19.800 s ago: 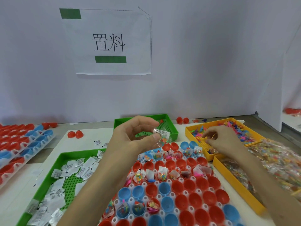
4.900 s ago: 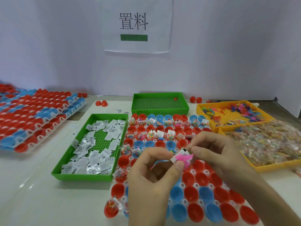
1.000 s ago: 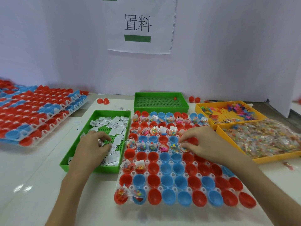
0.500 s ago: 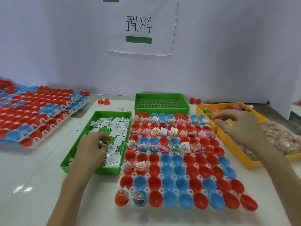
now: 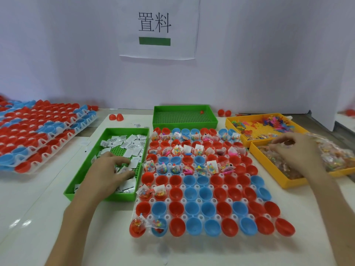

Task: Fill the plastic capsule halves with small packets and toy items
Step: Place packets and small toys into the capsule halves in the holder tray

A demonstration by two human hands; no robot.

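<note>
A white holder tray (image 5: 200, 217) in front of me carries rows of red and blue capsule halves (image 5: 192, 192). Those in the far rows and a few at the near left hold small packets and toys. My left hand (image 5: 109, 173) lies in the green tray (image 5: 115, 197) of white packets (image 5: 132, 143), its thumb and bent fingers closing on one packet. My right hand (image 5: 294, 150) is over the near yellow tray (image 5: 269, 169), fingers curled into the heap of clear toy packets (image 5: 336, 158).
A second yellow tray (image 5: 230, 121) with small coloured toys (image 5: 276, 121) stands behind the first. An empty green tray (image 5: 184, 117) sits at the back centre. Stacked capsule trays (image 5: 42, 131) fill the left. Loose red halves (image 5: 116, 117) lie near the wall.
My right hand has left the capsule tray and moved right, down into the clear packets. My left hand has stayed in the green tray, working at the white packets.
</note>
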